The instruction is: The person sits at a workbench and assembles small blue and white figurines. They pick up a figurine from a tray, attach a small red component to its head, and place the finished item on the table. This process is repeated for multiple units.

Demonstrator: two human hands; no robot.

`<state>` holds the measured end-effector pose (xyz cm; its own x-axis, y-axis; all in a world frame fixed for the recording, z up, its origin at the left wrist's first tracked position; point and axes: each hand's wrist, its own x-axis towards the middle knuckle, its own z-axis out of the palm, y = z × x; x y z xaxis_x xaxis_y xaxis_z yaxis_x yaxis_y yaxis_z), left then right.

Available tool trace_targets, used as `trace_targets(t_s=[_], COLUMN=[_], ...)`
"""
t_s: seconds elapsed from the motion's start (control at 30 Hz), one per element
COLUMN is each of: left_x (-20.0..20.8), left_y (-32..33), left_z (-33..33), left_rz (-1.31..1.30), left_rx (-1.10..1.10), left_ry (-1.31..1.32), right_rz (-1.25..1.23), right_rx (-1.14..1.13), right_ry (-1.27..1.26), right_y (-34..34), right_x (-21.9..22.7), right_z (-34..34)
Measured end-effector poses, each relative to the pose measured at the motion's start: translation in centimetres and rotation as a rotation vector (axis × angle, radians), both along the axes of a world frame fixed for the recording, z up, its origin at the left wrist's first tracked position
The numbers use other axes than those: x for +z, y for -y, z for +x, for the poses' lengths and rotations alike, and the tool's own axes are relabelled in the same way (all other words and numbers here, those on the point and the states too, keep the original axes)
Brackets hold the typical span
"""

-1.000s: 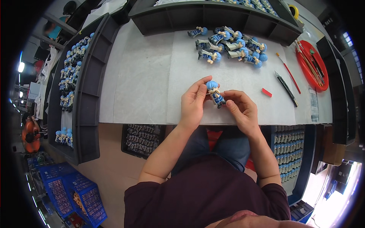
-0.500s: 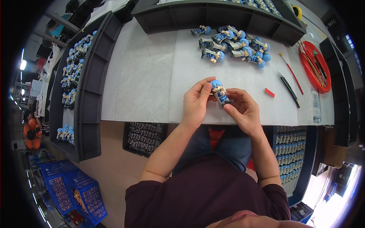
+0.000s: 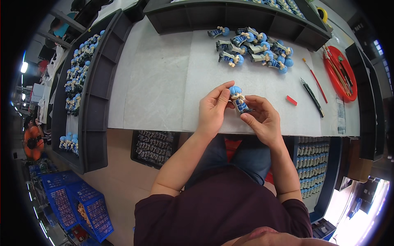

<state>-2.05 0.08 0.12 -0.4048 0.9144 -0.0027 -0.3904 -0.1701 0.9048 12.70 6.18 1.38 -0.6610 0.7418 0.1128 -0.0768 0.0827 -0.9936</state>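
A small blue-haired figurine [image 3: 239,101] in a blue and white outfit is held upright, leaning a little, above the near part of the white-covered table [image 3: 158,86]. My left hand [image 3: 214,107] pinches it by the head and upper side between thumb and fingers. Around its lower body and feet my right hand [image 3: 263,119] is closed, thumb in front. The fingers behind the figurine are partly hidden. Beyond my hands lies a loose pile of similar figurines [image 3: 259,48], mostly on their sides.
Dark trays stand at the left [image 3: 93,92] and back [image 3: 234,18], with figurines inside. To the right lie a red-handled brush [image 3: 315,80], a black pen-like tool [image 3: 312,97], a small red piece [image 3: 291,100] and a red oval dish [image 3: 349,92] of brushes. A blue tray [image 3: 334,176] sits below the table edge.
Both hands keep the same hold on the figurine, which has barely shifted. The whole view has moved very slightly; nothing was picked up or let go.
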Motion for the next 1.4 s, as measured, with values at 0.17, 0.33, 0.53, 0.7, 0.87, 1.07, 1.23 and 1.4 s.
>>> trace_targets(t_s=[0.17, 0.33, 0.53, 0.7, 0.87, 1.07, 1.23, 1.4], left_x=[0.1, 0.7, 0.6, 0.4, 0.4, 0.2, 0.2, 0.3], left_y=[0.1, 0.2, 0.4, 0.5, 0.8, 0.7, 0.8, 0.5], left_z=[0.2, 0.5, 0.9, 1.0, 1.1, 1.1, 1.2, 1.2], left_rz=[0.007, 0.052, 0.077, 0.093, 0.085, 0.101, 0.102, 0.1], left_rx=[0.008, 0.002, 0.022, 0.042, 0.061, 0.068, 0.072, 0.075], left_ry=[-0.039, -0.074, -0.199, -0.268, -0.264, -0.258, -0.273, -0.254], right_rz=[-0.001, -0.015, -0.03, -0.02, 0.018, 0.007, 0.018, -0.007], right_rx=[-0.008, -0.001, 0.017, 0.026, 0.031, 0.033, 0.038, 0.026], right_ry=[-0.019, -0.031, -0.007, 0.036, 0.066, 0.062, 0.071, 0.034], right_y=[0.0, 0.0, -0.1, 0.0, 0.1, 0.0, 0.1, 0.1], right_x=[-0.2, -0.2, -0.2, 0.0, 0.1, -0.1, 0.0, -0.2], right_z=[0.0, 0.0, 0.1, 0.0, 0.1, 0.1, 0.1, 0.1])
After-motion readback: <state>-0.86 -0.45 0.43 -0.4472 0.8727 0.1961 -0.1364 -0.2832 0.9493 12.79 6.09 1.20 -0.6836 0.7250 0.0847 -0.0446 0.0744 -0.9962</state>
